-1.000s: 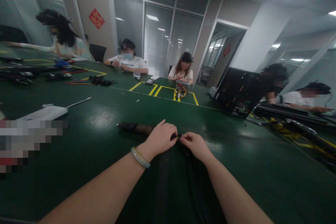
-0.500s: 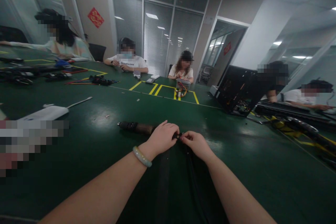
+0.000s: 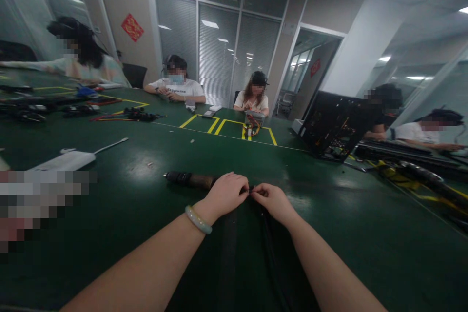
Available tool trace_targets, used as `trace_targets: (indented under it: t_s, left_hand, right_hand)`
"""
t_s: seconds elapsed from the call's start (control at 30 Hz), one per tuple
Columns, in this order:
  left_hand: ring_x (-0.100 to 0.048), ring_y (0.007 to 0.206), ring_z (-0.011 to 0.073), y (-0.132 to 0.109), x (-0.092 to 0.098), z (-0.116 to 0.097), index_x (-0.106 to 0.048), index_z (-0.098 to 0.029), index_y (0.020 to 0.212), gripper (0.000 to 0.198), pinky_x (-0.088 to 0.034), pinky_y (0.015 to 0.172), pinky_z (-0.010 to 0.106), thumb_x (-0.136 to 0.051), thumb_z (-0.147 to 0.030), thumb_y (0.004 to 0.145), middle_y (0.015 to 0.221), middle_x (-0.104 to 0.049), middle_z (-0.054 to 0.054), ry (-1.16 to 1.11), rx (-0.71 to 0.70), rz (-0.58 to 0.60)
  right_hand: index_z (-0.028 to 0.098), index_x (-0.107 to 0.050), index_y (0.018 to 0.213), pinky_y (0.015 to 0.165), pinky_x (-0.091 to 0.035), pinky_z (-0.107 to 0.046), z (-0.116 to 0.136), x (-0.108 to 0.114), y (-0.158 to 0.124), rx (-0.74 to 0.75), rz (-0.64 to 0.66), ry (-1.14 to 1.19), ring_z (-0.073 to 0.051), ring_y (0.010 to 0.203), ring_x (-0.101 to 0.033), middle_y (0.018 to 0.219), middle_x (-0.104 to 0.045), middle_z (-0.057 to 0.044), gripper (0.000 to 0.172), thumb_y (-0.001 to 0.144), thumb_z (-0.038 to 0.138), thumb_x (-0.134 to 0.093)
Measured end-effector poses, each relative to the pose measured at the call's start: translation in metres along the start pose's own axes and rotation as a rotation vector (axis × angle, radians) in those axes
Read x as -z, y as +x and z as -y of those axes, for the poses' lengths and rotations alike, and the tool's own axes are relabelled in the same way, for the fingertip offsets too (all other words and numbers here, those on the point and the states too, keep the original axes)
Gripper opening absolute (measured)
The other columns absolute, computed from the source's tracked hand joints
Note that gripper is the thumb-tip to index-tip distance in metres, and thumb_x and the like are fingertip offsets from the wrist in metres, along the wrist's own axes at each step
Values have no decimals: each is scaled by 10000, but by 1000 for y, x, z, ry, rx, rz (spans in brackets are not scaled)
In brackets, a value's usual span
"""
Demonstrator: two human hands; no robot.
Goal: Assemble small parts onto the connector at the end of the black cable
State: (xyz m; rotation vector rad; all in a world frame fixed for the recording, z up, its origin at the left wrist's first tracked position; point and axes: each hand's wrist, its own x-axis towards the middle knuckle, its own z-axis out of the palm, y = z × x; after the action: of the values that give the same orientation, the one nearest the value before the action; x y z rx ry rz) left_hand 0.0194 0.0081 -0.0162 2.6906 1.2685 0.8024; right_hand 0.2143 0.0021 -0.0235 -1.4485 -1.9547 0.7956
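A dark rod-shaped handle (image 3: 197, 180) lies across the green table in front of me, with a brown middle section and a metal tip at its left end. My left hand (image 3: 227, 192) is closed over its right part and hides that stretch. Thumb and fingertips of my right hand (image 3: 272, 200) are pinched together just right of my left fingertips, at a small dark piece with a bright spot; its kind is too small to tell. Below the right hand, a long black thin strip (image 3: 266, 239) runs toward me.
A white power strip (image 3: 68, 161) with a cable lies at the left. Black parts and wires (image 3: 135, 113) are farther back. A black computer case (image 3: 331, 124) stands at the right, near long black and yellow items (image 3: 417, 175). Several people sit around the table (image 3: 146, 248).
Both hands stay at nearly the same spot. The fingertips have shifted slightly, and less of the small metallic piece between them shows now. The handle has not moved.
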Motion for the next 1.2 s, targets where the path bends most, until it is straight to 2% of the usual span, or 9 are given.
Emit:
trace_targets:
  t_s: [0.17, 0.47, 0.77, 0.9, 1.03, 1.2]
  left_hand:
    - [-591, 955, 187, 1, 3, -3, -579, -228, 958, 141, -348, 1017, 397, -597, -175, 829, 976, -645, -4, 20, -12, 28]
    - [-592, 881, 198, 2, 4, -3, -585, -213, 895, 49, -432, 820, 345, -563, -215, 851, 895, -637, 15, 26, 18, 59]
    - [-598, 887, 195, 3, 4, -4, -567, -223, 953, 136, -429, 815, 335, -580, -176, 826, 907, -637, 11, 44, 20, 80]
    - [-597, 865, 193, 3, 4, -3, -569, -219, 912, 98, -431, 799, 330, -569, -170, 827, 882, -634, 11, 36, 13, 80]
    - [-595, 914, 204, 3, 3, -3, -580, -212, 904, 70, -427, 851, 345, -570, -200, 836, 926, -641, 27, 41, 11, 76]
    - [-599, 895, 198, 3, 5, -4, -567, -226, 952, 125, -429, 821, 332, -582, -194, 832, 919, -639, 16, 11, 38, 71]
  right_hand:
    - [178, -705, 866, 557, -406, -215, -3, -1, -1, 4, 6, 31, -143, 642, -602, 743, -692, -5, 187, 827, 328, -600]
    - [200, -720, 858, 595, -430, -220, -2, 1, -2, 1, 3, 89, -148, 682, -624, 777, -709, 2, 129, 810, 285, -636]
    - [204, -726, 861, 606, -438, -226, -3, -1, -3, -10, 1, 105, -157, 704, -631, 786, -709, -2, 131, 809, 285, -637]
    - [202, -727, 864, 625, -440, -230, -2, 0, -3, 6, -9, 95, -156, 707, -630, 795, -712, -1, 129, 803, 279, -643]
    - [197, -727, 864, 641, -444, -236, -1, 1, -4, 13, -12, 98, -162, 719, -635, 785, -712, -5, 130, 803, 273, -641]
    - [203, -725, 873, 628, -439, -235, -1, 1, -4, 6, -3, 93, -163, 716, -634, 802, -712, -3, 134, 813, 281, -634]
